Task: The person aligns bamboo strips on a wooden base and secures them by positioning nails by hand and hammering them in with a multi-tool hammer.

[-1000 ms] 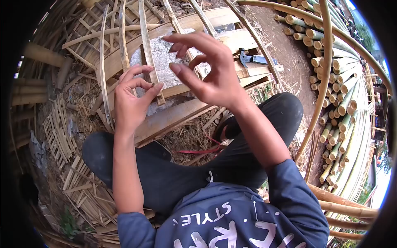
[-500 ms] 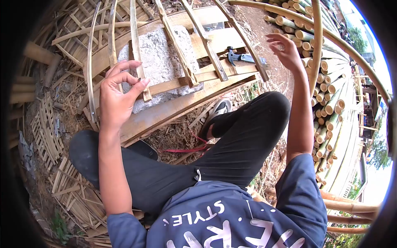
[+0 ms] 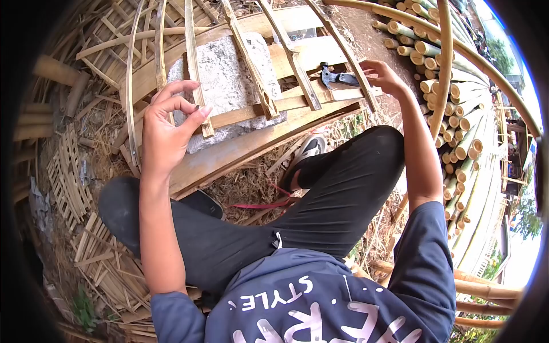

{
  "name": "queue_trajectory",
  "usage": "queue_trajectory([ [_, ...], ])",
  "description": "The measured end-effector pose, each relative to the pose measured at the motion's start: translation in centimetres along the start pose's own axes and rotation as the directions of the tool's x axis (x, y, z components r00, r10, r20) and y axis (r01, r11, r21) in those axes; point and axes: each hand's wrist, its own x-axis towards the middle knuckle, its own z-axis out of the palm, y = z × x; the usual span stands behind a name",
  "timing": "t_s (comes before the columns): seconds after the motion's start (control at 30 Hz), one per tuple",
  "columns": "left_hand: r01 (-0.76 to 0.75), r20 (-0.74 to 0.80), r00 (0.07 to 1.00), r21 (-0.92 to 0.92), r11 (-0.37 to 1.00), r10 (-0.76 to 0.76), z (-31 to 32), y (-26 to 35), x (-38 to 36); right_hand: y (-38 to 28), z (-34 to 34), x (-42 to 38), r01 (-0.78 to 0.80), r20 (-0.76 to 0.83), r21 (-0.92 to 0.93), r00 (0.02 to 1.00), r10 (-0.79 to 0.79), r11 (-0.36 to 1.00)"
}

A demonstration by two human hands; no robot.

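Note:
My left hand [image 3: 163, 128] is at the near end of a split bamboo strip [image 3: 193, 66], thumb and index finger pinched together beside it; whatever lies between them is too small to make out. My right hand [image 3: 384, 79] has its fingers curled round the handle end of a hammer [image 3: 337, 78], partly hidden by my fingers and a strip. The hammer lies on the boards, its dark head pointing left. Several strips run side by side over a crosspiece [image 3: 234, 116] and a rough pale stone block [image 3: 217, 68].
Wooden planks [image 3: 229, 154] lie below the block. Stacked bamboo poles [image 3: 457, 114] fill the right side, with a curved pole [image 3: 441, 63] in front. Woven bamboo scraps [image 3: 68, 174] lie at the left. My bent legs [image 3: 343, 188] and a red strap [image 3: 260, 205] are nearer me.
My right hand has come down and left from above the ground to the hammer's handle, and its fingers have closed in. My left hand keeps its pinch at the strip. The view has shifted slightly.

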Motion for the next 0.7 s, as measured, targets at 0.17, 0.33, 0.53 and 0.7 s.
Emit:
queue_trajectory([
  [0.17,0.006,0.036,0.999,0.032,0.999,-0.007,-0.3,-0.2,-0.1,2.9,1.3,1.0,0.003,-0.018,-0.127,1.000,-0.005,0.992],
  [0.33,-0.021,0.031,0.999,0.133,0.991,0.018,0.0,-0.2,-0.2,0.8,1.9,0.7,0.031,-0.027,-0.183,0.999,-0.037,0.983],
  [0.53,-0.027,0.028,0.999,0.151,0.988,0.023,-0.1,-0.4,-0.3,2.1,1.7,-0.6,0.120,-0.052,-0.202,0.990,-0.133,0.972],
  [0.7,-0.050,-0.015,0.999,0.114,0.992,0.052,0.1,-0.7,-0.3,4.2,1.2,-2.6,-0.069,-0.054,0.158,0.995,0.078,0.985],
])
